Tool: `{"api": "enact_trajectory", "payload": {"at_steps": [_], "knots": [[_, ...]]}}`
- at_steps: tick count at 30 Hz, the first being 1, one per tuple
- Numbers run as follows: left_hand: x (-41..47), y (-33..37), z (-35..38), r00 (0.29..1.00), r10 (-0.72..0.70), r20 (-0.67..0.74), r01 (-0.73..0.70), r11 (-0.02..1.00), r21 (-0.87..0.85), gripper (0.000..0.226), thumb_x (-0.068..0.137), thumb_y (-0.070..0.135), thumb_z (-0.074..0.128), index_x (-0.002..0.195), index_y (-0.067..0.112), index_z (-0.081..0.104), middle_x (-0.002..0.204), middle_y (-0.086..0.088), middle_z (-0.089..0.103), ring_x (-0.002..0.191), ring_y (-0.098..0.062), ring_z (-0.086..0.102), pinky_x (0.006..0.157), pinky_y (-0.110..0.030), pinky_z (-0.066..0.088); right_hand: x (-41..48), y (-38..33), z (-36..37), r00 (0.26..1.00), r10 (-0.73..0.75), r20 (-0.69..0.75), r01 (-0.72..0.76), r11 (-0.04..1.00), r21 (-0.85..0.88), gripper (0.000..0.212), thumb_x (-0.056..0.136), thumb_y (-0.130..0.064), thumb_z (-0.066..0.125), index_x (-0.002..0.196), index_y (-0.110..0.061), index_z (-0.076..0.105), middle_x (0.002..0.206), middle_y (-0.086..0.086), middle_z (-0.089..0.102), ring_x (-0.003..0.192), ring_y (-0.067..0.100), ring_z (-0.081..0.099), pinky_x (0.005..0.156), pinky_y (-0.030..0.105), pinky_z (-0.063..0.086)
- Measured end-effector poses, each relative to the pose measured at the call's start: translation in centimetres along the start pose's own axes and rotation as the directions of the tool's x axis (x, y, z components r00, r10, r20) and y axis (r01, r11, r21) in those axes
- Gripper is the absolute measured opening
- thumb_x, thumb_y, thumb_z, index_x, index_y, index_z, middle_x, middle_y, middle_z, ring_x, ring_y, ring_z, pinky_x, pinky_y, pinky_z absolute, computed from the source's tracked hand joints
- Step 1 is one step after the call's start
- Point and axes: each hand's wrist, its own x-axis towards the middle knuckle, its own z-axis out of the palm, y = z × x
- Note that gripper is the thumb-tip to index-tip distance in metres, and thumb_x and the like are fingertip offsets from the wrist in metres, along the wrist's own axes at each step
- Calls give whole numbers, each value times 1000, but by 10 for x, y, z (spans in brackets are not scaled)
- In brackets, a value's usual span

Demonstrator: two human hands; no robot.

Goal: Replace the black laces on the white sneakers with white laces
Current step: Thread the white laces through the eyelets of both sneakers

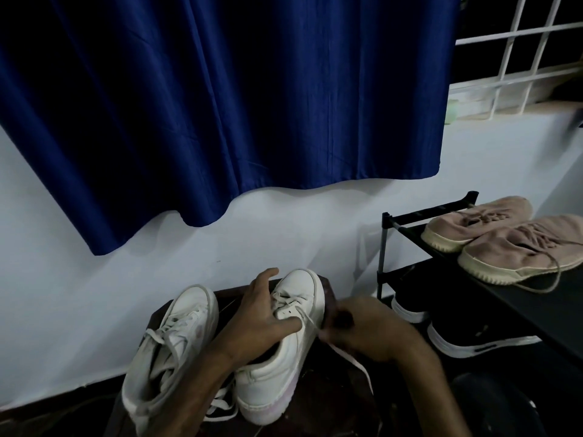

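Observation:
Two white sneakers stand on a dark wooden stool [331, 402]. The left sneaker [170, 351] is laced in white and stands untouched. On the right sneaker [284, 351], my left hand [265, 316] presses down over the tongue and eyelets, fingers spread. My right hand [362, 329] sits just right of that sneaker, pinched on a white lace [310, 323] that runs from its upper eyelets. A loose stretch of white lace [353, 361] trails down below my right hand. More white lace [220, 405] lies between the two sneakers at the heel end. No black lace is clearly visible.
A black shoe rack [410, 219] stands to the right, carrying a pair of pink-beige sneakers [504, 234] on top and dark shoes with white soles [473, 339] below. A blue curtain [220, 105] hangs over the white wall behind. A white window grille [530, 52] is at top right.

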Motion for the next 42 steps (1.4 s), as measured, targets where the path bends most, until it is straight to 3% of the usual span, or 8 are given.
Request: {"api": "enact_trajectory", "payload": {"at_steps": [4,12,14,18,24,29,35,42], "knots": [[3,-5,4,1000,2,-12,-2,1000,-29,108,50,54,67,147,29,23,145,5,36,129,-7,42,110,-34,38,17,-27,28,954,-32,-297,111,961,254,19,84,-41,71,79,-23,64,70,-8,64,62,1,57,62,20,46],[-3,2,2,968,-102,-228,75,990,-123,68,62,68,72,111,23,58,109,7,61,101,-8,60,88,-23,50,16,-26,43,951,72,-301,-23,986,165,20,93,-36,57,82,-20,50,90,4,67,88,25,63,74,35,48],[-7,-3,2,926,-226,-304,103,922,-373,35,85,50,66,88,16,72,84,3,74,84,-10,69,80,-25,55,20,-34,47,930,96,-355,-49,989,139,17,94,-32,55,85,-21,45,98,7,67,95,29,61,76,35,43],[-10,-22,5,864,-323,-385,160,903,-400,9,89,18,68,82,18,74,81,0,76,85,-21,71,87,-49,55,36,-40,51,903,94,-418,-44,991,128,19,91,-30,56,99,-14,53,103,7,65,99,31,61,78,36,46],[-16,-16,-7,900,-302,-315,329,944,37,31,98,39,51,94,14,69,95,0,69,97,-22,64,81,-28,44,36,-27,48,952,169,-255,-105,963,248,20,91,-41,61,91,-21,57,88,-3,67,83,19,63,73,32,49],[-16,17,-48,913,-405,-41,352,837,-420,31,103,37,43,88,16,61,91,-6,65,85,-21,60,85,-36,44,10,-49,-31,993,98,-62,2,516,856,11,93,-21,61,97,-10,62,69,5,57,56,11,51,65,27,47],[-26,65,-113,938,-298,-176,94,709,-699,28,98,34,53,78,17,61,94,-3,69,93,-20,63,84,-45,50,-12,-118,-125,945,-175,-277,283,11,959,25,92,-10,48,112,-13,62,104,2,70,81,11,64,91,40,53],[-44,99,-146,910,-7,-415,-208,858,-470,33,99,29,54,78,7,68,74,-6,61,70,-18,55,71,-38,47,-24,-190,-168,881,-247,-403,450,173,876,30,96,5,45,122,-5,59,116,10,70,103,21,69,85,28,57]]}}
